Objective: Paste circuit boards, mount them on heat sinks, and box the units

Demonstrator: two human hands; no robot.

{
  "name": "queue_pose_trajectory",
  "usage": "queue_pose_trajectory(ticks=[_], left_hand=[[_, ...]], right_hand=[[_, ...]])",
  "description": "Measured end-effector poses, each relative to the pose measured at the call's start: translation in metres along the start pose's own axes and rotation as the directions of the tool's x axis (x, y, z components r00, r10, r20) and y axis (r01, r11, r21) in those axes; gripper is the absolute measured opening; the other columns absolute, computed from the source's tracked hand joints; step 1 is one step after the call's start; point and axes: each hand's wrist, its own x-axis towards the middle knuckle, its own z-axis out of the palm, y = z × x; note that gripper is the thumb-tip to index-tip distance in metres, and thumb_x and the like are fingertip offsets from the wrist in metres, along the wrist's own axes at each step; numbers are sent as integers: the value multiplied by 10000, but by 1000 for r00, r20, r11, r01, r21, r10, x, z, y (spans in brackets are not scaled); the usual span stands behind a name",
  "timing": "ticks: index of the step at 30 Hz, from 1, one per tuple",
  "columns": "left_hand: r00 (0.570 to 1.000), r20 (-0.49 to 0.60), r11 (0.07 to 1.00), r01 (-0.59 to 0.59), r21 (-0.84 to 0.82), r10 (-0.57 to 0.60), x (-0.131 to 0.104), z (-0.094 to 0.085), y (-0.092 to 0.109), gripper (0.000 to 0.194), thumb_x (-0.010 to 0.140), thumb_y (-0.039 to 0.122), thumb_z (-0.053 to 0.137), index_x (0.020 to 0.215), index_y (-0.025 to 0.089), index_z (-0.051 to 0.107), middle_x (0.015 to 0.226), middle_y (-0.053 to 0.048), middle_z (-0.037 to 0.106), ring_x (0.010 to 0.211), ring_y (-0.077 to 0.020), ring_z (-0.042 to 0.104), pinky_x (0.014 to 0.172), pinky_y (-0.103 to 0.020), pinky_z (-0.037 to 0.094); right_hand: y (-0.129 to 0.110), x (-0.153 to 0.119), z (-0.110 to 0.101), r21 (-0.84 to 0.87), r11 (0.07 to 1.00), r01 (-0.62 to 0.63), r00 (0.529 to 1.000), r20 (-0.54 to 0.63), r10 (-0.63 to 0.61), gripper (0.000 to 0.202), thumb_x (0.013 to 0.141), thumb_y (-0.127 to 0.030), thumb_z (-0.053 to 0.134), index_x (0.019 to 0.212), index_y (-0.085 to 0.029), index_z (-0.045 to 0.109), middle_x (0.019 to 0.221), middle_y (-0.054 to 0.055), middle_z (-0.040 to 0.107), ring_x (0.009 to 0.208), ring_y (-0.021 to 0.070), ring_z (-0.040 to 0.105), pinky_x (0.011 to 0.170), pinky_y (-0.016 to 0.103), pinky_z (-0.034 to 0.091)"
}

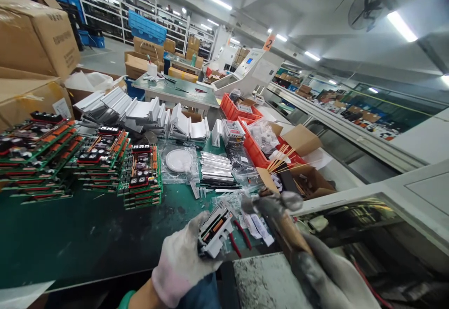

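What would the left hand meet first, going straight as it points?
With the held module leading, the left hand probably meets the clear plastic packaging just beyond; depth is unclear, so the hammer could come first.

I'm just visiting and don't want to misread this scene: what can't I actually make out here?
All in the head view:
- Hammer: its head is blurred, so fine detail is lost.
- Hammer's lower handle: hidden by the right grip.
- Finned unit: part of its side is covered by the left grip.
- Right wrist: cut off by the bottom edge.
- White packets: any print is too small and blurred to read.
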Motion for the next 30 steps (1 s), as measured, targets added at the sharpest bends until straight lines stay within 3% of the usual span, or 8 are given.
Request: queue_pose_trajectory(ticks=[5,9,14,16,20,23,26,30], left_hand=[[995,94,996,46,-73,-39,4,-10,1,852,550,268,801,1312,271,418,1016,9,757,817,-237,747,710,-286,621],[963,245,976,152,-157,-110,15,-31,10,1001,479,261,826,1389,322,414,1197,4,706,1022,-243,704,896,-288,580],[879,450,977,207,-59,-159,33,-41,24,879,610,281,728,1432,352,424,1442,-34,537,1220,-293,596,992,-394,523],[840,505,976,217,23,-198,38,-40,27,873,638,272,696,1452,372,395,1462,-46,515,1186,-322,616,945,-450,538],[800,538,964,227,139,-266,41,-37,27,928,613,272,724,1454,431,365,1367,-54,592,1051,-353,675,853,-494,552],[815,510,961,219,167,-274,38,-35,28,960,561,313,777,1435,437,398,1311,-68,621,960,-351,700,803,-481,564],[846,470,967,196,164,-251,36,-35,33,939,579,288,760,1435,433,401,1309,-56,622,967,-333,696,819,-470,564],[846,473,969,215,122,-247,42,-41,35,808,675,273,668,1425,433,411,1300,-36,625,1028,-315,681,871,-463,556]], right_hand=[[-6,68,4,-126,992,-10,980,-199,-15,516,928,-566,375,1212,-215,623,725,18,675,611,192,615,569,271,493],[-10,152,29,-298,954,23,986,-152,-72,465,944,-322,354,1350,-180,531,1154,82,704,991,200,673,827,267,513],[-11,235,81,-445,894,55,992,-77,-100,376,929,-163,492,1295,-137,574,1138,143,693,1014,226,673,865,308,504],[-13,257,102,-501,862,80,993,-38,-114,287,960,-212,531,1229,-146,605,1124,122,681,1002,219,665,879,362,521],[-17,284,132,-570,816,96,994,9,-111,319,982,-360,557,1218,-148,592,1161,66,635,973,180,652,876,392,539],[-15,291,140,-590,803,84,995,7,-99,325,967,-359,585,1220,-155,592,1165,73,637,986,196,650,867,406,549],[-8,289,138,-580,812,58,996,-20,-85,327,957,-362,598,1218,-165,594,1162,76,643,1002,209,647,879,429,546],[4,274,120,-514,857,29,995,-69,-75,256,950,-296,587,1131,-127,650,1122,123,670,1062,248,635,949,451,486]])
